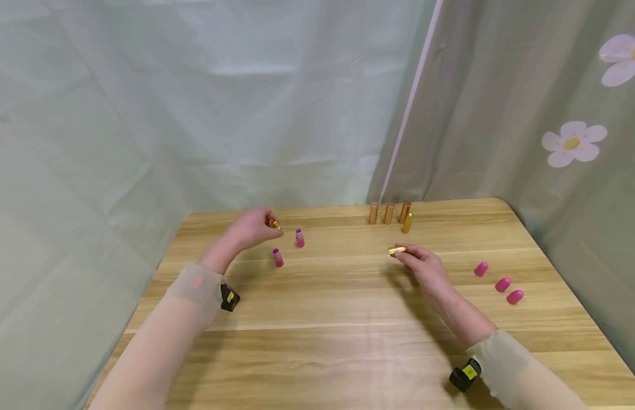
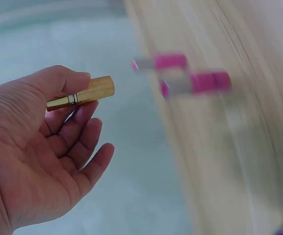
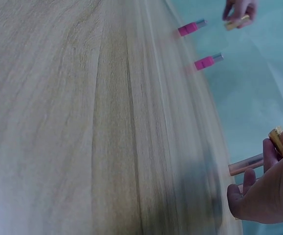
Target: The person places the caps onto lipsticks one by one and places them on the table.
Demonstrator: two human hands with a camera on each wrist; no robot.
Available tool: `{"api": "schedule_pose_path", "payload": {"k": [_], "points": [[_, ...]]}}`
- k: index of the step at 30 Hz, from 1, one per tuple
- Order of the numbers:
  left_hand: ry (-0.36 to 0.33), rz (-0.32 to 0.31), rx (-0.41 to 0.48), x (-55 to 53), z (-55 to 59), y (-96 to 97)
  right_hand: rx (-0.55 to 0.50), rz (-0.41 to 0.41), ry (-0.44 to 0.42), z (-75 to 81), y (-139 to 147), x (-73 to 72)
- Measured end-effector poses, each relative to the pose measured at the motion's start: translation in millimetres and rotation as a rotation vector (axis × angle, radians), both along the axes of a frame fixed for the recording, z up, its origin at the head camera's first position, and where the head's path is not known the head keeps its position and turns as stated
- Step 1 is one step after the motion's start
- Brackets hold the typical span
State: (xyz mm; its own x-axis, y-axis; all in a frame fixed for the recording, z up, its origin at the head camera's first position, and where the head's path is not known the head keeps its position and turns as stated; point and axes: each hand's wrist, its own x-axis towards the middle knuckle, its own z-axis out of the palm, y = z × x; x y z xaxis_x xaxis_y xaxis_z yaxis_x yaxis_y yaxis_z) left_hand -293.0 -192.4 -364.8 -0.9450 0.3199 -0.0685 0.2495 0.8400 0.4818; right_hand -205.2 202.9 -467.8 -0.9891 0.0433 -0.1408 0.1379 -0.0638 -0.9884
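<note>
My left hand (image 1: pixel 252 228) pinches a gold lipstick tube (image 2: pixel 93 91) between thumb and fingers, above the table's back left. In the left wrist view the tube shows a narrower, shiny collar end near the palm. Two pink lipstick tubes (image 1: pixel 299 238) with silver collars stand upright close to this hand. Toward the right, my right hand (image 1: pixel 429 273) holds a small gold lipstick cap (image 1: pixel 397 250) by its fingertips, raised over the tabletop. Behind that hand stands another gold cap (image 1: pixel 408 222), beside several copper-coloured tubes (image 1: pixel 388 214).
Three pink rounded caps (image 1: pixel 503 285) stand in a slanting row on the right of the wooden table (image 1: pixel 317 353). A pale curtain (image 1: pixel 276 114) hangs along the table's back edge. Black wrist cameras (image 1: pixel 466 376) sit on both sleeves.
</note>
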Motion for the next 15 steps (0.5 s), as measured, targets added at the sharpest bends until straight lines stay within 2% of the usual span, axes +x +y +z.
{"api": "schedule_pose_path", "payload": {"k": [3, 7, 11, 15], "points": [[-0.002, -0.059, 0.003, 13.9, 7.4, 22.0, 0.002, 0.001, -0.001, -0.7, 1, -0.4], [-0.021, -0.108, 0.013, 30.9, 8.1, 47.3, 0.000, 0.002, -0.005, -2.4, 1, 0.5], [0.058, -0.156, -0.038, 42.1, 2.8, 64.8, -0.011, -0.007, -0.006, -3.4, 2, 2.3], [0.133, -0.205, -0.102, 51.8, -12.2, 80.3, -0.021, -0.017, -0.005, -2.4, 3, 4.4]]}}
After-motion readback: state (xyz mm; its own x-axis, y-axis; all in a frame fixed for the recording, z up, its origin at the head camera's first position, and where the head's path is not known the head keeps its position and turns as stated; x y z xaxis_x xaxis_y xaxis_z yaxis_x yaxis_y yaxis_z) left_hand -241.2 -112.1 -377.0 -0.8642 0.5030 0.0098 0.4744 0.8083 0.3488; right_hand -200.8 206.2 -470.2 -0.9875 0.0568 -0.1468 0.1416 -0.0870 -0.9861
